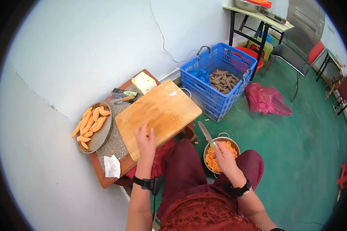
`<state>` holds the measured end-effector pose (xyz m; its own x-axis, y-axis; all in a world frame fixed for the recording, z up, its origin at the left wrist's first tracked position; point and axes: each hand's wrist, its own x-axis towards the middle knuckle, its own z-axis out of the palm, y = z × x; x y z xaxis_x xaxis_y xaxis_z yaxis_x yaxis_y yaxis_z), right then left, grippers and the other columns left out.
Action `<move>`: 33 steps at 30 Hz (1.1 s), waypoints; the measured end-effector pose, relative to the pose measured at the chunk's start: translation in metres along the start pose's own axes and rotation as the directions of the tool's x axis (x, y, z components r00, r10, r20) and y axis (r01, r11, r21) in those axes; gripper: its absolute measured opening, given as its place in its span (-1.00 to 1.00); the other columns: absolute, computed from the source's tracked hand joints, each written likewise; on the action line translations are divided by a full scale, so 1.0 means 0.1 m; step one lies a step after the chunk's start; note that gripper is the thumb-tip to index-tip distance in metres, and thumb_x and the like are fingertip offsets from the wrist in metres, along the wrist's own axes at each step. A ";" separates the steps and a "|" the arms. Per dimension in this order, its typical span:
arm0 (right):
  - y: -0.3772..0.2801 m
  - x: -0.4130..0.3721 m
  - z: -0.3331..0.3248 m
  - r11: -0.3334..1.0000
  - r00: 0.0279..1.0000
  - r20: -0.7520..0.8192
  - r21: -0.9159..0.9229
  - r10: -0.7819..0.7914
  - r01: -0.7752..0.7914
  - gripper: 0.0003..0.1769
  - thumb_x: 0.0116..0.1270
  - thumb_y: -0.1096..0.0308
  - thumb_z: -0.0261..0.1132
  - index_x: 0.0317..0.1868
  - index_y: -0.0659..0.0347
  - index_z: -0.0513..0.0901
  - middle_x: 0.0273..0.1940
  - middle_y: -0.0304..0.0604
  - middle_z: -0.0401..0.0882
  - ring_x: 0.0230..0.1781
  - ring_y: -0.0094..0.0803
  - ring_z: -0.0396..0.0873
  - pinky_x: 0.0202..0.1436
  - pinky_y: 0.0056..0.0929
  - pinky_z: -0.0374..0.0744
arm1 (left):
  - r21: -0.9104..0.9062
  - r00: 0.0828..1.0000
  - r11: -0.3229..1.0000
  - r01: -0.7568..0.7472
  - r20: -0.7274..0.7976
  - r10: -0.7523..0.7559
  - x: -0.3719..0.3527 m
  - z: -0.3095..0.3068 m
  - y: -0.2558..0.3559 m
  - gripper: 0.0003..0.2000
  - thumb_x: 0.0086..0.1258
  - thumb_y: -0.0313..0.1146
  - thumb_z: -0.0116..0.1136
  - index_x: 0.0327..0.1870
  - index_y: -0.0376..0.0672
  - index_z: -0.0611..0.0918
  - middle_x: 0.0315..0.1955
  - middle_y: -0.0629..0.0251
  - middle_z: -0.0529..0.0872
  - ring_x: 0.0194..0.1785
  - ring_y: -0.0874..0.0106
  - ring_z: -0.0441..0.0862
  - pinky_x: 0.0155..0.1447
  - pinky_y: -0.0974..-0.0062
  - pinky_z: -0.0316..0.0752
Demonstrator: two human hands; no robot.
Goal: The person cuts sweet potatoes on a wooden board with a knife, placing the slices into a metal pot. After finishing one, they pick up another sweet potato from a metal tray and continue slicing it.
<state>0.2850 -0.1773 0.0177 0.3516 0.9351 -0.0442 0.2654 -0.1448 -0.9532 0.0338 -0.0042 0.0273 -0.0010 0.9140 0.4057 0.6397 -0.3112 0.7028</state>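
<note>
My left hand rests flat on the near edge of a bare wooden cutting board, fingers spread, holding nothing. My right hand grips a knife with a green handle, its blade pointing up and away over a steel pot of chopped orange pieces on the floor. A metal plate piled with peeled orange sweet potatoes sits on the small table left of the board.
A blue crate holding unpeeled brown tubers stands beyond the board. A red plastic bag lies on the green floor. Another knife, a yellow sponge and a white paper scrap lie on the table. A chair and folding table stand behind.
</note>
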 end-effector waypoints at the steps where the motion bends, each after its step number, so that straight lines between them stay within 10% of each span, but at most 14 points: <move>1: -0.05 0.01 0.07 1.000 1.000 0.015 -0.003 -0.008 0.008 -0.69 0.52 0.27 0.04 0.11 0.27 0.51 -0.47 -0.08 0.56 -0.44 -0.32 0.59 -0.31 -0.37 0.53 | 0.051 1.000 0.998 -0.023 -0.018 0.024 0.00 -0.08 -0.13 -0.65 0.25 -0.43 0.25 0.07 -0.27 0.58 -0.14 0.02 0.51 -0.11 0.12 0.51 -0.05 0.31 0.47; 12: -0.31 0.10 0.42 0.997 0.988 0.147 -0.061 -0.037 0.047 -0.67 0.51 0.31 0.06 0.17 0.28 0.49 -0.46 -0.22 0.56 -0.43 -0.50 0.55 -0.31 -0.50 0.51 | 0.257 0.980 0.948 -0.187 0.121 0.160 -0.07 -0.05 -0.47 -0.70 0.17 -0.52 0.23 -0.05 -0.23 0.56 -0.19 -0.05 0.57 -0.09 -0.02 0.51 0.02 0.12 0.43; 20: -0.33 0.15 0.45 0.991 0.988 0.142 -0.113 -0.054 0.071 -0.67 0.50 0.29 0.08 0.16 0.26 0.50 -0.45 -0.17 0.57 -0.42 -0.44 0.58 -0.30 -0.44 0.53 | 0.057 0.984 0.992 -0.114 0.145 0.105 0.16 0.01 -0.31 -0.70 0.09 -0.54 0.24 -0.10 -0.25 0.61 -0.29 -0.01 0.63 -0.12 0.02 0.59 -0.04 0.24 0.54; 23: -0.38 0.18 0.47 0.990 0.984 0.162 -0.107 -0.076 0.094 -0.69 0.48 0.27 0.10 0.11 0.25 0.50 -0.38 0.15 0.62 -0.35 -0.01 0.66 -0.29 -0.21 0.57 | 0.016 0.968 0.999 -0.040 0.249 0.035 0.21 0.10 -0.36 -0.70 0.05 -0.50 0.28 -0.13 -0.26 0.64 -0.32 0.06 0.65 -0.26 0.19 0.65 -0.14 0.36 0.57; 30: -0.45 0.27 0.67 0.954 0.960 0.169 -0.166 -0.224 0.252 -0.71 0.47 0.31 0.10 0.09 0.27 0.50 -0.32 0.23 0.62 -0.26 0.15 0.61 -0.25 -0.05 0.57 | -0.145 0.956 0.968 -0.204 0.185 0.229 0.13 0.26 -0.47 -0.70 0.07 -0.47 0.35 -0.12 -0.23 0.68 -0.39 0.31 0.65 -0.38 0.50 0.59 -0.29 0.59 0.51; 33: -0.44 0.32 0.78 0.940 0.948 0.175 -0.171 -0.267 0.296 -0.73 0.46 0.34 0.10 0.07 0.28 0.51 -0.32 0.24 0.61 -0.27 0.16 0.60 -0.26 -0.02 0.56 | -0.314 0.957 0.936 0.157 0.283 -0.066 0.04 0.19 -0.34 -0.77 0.18 -0.44 0.36 -0.16 -0.26 0.66 -0.35 0.26 0.65 -0.35 0.51 0.60 -0.26 0.56 0.52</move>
<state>0.2147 -0.1160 0.0348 0.1051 0.9815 0.1598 0.5071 0.0853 -0.8576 0.0263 0.0146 -0.0064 0.1745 0.9687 0.1766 0.3571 -0.2294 0.9055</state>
